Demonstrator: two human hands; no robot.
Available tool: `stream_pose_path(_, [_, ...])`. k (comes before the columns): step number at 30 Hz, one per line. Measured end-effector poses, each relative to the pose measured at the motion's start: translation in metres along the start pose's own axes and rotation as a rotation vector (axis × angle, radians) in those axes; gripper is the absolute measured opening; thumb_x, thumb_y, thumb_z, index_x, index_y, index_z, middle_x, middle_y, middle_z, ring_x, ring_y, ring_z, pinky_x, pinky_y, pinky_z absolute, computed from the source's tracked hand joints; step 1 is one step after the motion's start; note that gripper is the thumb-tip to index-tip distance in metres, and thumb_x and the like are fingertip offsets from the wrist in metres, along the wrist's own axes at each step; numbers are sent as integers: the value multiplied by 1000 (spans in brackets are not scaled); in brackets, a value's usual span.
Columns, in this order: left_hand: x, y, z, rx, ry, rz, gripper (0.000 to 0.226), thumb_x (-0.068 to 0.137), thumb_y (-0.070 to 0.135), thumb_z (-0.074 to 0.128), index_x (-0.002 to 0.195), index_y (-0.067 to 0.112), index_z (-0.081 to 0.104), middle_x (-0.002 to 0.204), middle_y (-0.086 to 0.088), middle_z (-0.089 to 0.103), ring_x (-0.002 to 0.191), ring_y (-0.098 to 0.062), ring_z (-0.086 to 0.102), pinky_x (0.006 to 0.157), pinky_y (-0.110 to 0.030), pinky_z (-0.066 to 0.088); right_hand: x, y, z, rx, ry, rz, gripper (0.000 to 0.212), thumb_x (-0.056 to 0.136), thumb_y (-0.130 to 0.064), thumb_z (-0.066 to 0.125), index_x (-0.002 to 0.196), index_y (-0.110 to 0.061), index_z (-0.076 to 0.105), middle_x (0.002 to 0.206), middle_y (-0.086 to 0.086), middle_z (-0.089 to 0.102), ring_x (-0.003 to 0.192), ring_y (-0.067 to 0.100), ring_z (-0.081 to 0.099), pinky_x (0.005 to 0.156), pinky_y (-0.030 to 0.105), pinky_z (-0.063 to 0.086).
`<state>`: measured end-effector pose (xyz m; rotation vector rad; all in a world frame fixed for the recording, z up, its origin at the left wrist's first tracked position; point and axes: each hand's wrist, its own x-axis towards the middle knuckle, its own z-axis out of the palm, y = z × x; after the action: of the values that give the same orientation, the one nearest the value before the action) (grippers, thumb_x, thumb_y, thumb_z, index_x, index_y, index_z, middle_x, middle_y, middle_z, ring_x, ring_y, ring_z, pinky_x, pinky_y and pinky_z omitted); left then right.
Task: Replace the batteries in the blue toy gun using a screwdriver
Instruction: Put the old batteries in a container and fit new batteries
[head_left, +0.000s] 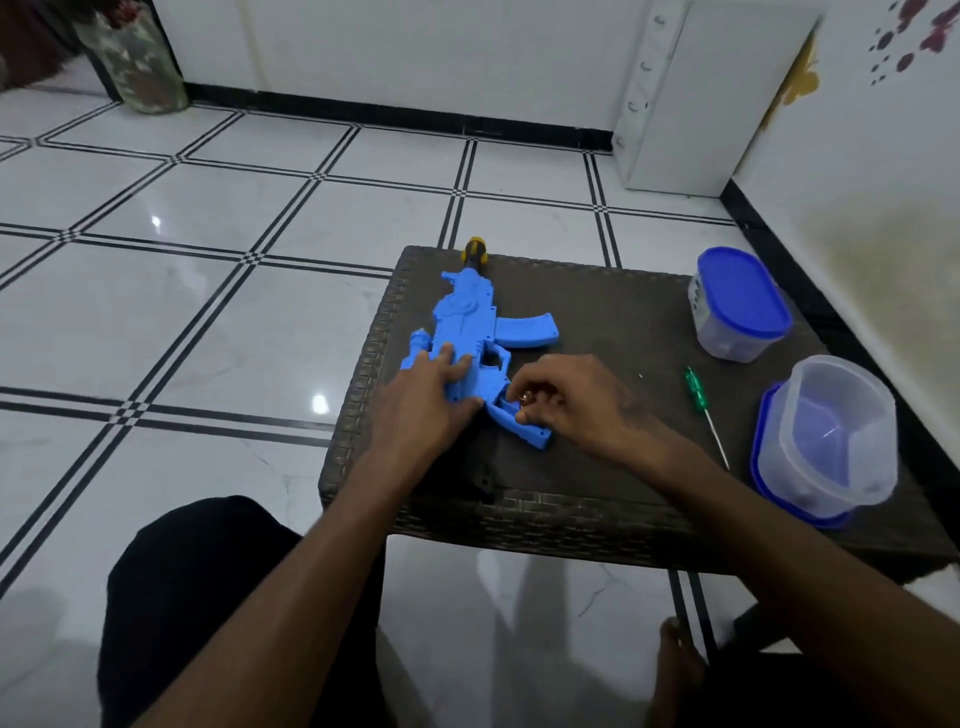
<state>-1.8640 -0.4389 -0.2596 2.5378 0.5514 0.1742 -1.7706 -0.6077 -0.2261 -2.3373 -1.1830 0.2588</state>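
The blue toy gun (470, 322) lies flat on a dark woven table (597, 312), its yellow and black muzzle pointing away from me. My left hand (434, 387) presses down on the gun's body with straight fingers. My right hand (566, 397) is at the grip, its curled fingertips pinching a small metallic-ended object, likely a battery (524, 397), at the open compartment. A green-handled screwdriver (704, 415) lies on the table to the right of my right hand, untouched.
A lidded clear container with a blue lid (737, 304) stands at the table's back right. A second clear container (831, 436) sits upside down on its blue lid at the right front edge. White tiled floor surrounds the table.
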Motion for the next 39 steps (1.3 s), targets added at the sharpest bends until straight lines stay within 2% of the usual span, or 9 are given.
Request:
stream_pose_path(3, [-1,-1,1,9,5,12,59,90,45,62,145,34,42,158,7,31,144,-20,30,111,-41,34,2,0,7,34,1,-28,30,84,-6,73,112,-18,69,89,-4,66,76,5,64,73,24,52])
stream_pose_path(6, [-2,0,1,18,14,14,58,91,45,61,145,34,42,158,8,30,145,-18,27,110,-41,35,3,2,12,63,19,-30,25,84,-6,73,103,-19,62,87,-3,69,78,4,68,74,30,58])
stream_pose_path(10, [-2,2,0,29,9,5,59,91,45,60,146,35,41,158,9,29,147,-19,23,111,-44,34,8,5,12,-11,13,-70,15,84,-8,73,97,-16,73,88,-4,73,82,7,68,78,33,56])
stream_pose_path(19, [0,0,2,5,10,-2,60,90,43,63,145,33,43,158,9,30,148,-19,23,113,-44,33,8,13,15,-259,-95,-265,32,77,8,59,98,-8,77,100,10,71,91,30,67,74,46,54])
stream_pose_path(25, [0,3,1,23,0,-4,60,90,43,63,145,32,42,158,7,31,147,-21,24,113,-44,33,3,11,10,-318,-133,-237,41,83,5,62,116,-16,73,113,4,65,101,24,55,82,32,46])
stream_pose_path(29, [-2,5,-2,46,-10,8,58,91,42,62,145,31,44,157,4,34,142,-22,33,108,-42,37,8,0,-5,-408,-227,-188,48,85,0,63,126,-24,67,121,0,57,110,21,46,88,39,49])
stream_pose_path(32, [-3,7,-5,83,-52,7,59,92,42,61,146,30,41,158,4,30,144,-21,29,110,-41,35,2,-7,-15,-434,-306,-147,51,88,-4,58,135,-24,59,123,3,52,114,23,46,92,42,46])
stream_pose_path(36, [-5,8,-9,46,-35,17,56,91,39,63,144,27,47,156,1,35,145,-22,29,111,-41,33,-24,-9,-36,-297,-83,-100,38,91,-7,54,125,-19,66,114,4,60,106,23,58,88,42,49])
stream_pose_path(39, [-15,24,-8,-17,51,73,44,93,33,61,136,28,56,146,5,49,139,-18,38,106,-33,34,-56,4,-64,-278,48,-25,27,94,-11,54,112,-21,71,106,0,65,96,17,61,84,37,50])
